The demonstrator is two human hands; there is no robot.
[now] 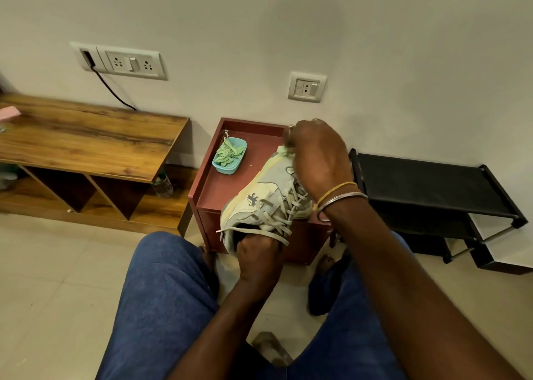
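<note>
From the head camera, the person sits low with both knees apart. The shoe [259, 203] is a pale sneaker. It is held up in the air, just over the front of the small red table [230, 189], with its toe pointing away toward the wall.

The left hand [258, 257] is at the back of the shoe. Its fingers are curled into the opening and hold the shoe tight. The loose laces [277, 221] hang over this hand.

The right hand [320, 154] is up at the toe. Its fingers are bent down, and it looks like they pinch a small green piece [284, 148] against the toe. The fingertips are hidden, so the pinch is a guess.

The job looks like rubbing the toe clean. To do it well, the left hand should hold the shoe firm so it does not wobble. The right hand should rub in small circles and press softly, going all round the toe edge. The laces should stay out of the way so they do not get dirty.

More green pieces [227, 152] sit in a blue tub [230, 170] on the table, near the shoe but not touching it. A fresh one is easy to reach when this one is used up
</note>
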